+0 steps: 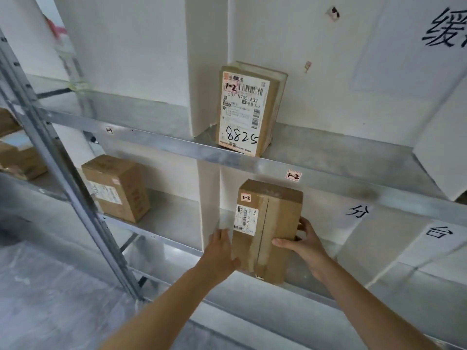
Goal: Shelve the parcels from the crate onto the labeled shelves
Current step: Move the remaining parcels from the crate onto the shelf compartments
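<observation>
A brown cardboard parcel (275,223) tagged "2-2" stands upright on the lower metal shelf (177,246). My left hand (222,248) lies flat against its left side. My right hand (305,246) grips its right side, thumb across the front and fingers round the back edge. On the upper shelf (328,152) stands another parcel (249,109) tagged "1-2" with "8825" written on it, above a pink "1-2" label (293,176) on the shelf's front edge. The crate is out of view.
A third brown parcel (118,188) sits further left on the lower shelf. White divider boards (208,188) stand just left of the held parcel. A slanted metal upright (63,173) frames the rack on the left, with more boxes (20,157) beyond it.
</observation>
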